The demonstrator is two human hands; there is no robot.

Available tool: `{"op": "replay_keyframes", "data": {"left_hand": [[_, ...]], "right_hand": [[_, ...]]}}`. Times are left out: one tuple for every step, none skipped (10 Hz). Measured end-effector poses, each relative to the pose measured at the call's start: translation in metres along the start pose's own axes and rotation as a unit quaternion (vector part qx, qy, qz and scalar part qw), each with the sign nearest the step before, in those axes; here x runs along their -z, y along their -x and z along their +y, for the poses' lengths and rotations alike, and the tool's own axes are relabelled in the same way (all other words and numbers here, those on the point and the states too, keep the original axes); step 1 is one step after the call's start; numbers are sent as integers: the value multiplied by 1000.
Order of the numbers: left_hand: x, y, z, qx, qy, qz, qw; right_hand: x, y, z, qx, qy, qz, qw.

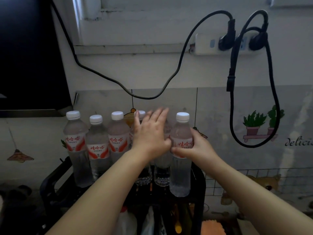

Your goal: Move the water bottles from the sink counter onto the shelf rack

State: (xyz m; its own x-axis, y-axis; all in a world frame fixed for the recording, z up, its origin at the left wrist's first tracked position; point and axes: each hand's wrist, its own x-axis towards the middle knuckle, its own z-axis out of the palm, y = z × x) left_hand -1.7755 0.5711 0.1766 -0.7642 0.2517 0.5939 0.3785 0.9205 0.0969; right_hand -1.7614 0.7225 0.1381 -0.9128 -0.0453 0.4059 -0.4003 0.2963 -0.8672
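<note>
Several clear water bottles with white caps and red-and-white labels stand upright in a row on the top tier of a black shelf rack (50, 182). My right hand (194, 146) grips the rightmost bottle (180, 167) around its label; the bottle's base rests on the rack. My left hand (150, 131) hovers with fingers spread in front of two middle bottles (140, 114), partly hiding them. Three more bottles stand at the left: one at the far left (74, 146), a second (97, 150) and a third (117, 138).
Black power cables (237, 65) hang from a wall socket strip (211, 44) above the rack. A dark appliance (30, 53) fills the upper left. Below the top tier lie a jug and an orange cloth (212, 227). The wall behind carries decorated stickers.
</note>
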Motion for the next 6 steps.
{"op": "replay_keyframes", "data": {"left_hand": [[3,4,-1,-11,-5,-12,1000],[6,10,-3,-10,-1,-25,1000],[8,18,-5,-5,11,-31,999],[10,27,-3,3,8,-37,999],[10,37,0,16,-13,-52,998],[13,50,6,24,-31,-60,997]], "right_hand": [[1,3,0,0,-2,-6,1000],[1,7,-2,-1,-1,-9,1000],[2,11,-5,-11,3,1,1000],[3,19,-11,-4,57,17,998],[5,26,-14,6,106,17,994],[7,39,-21,12,195,31,980]]}}
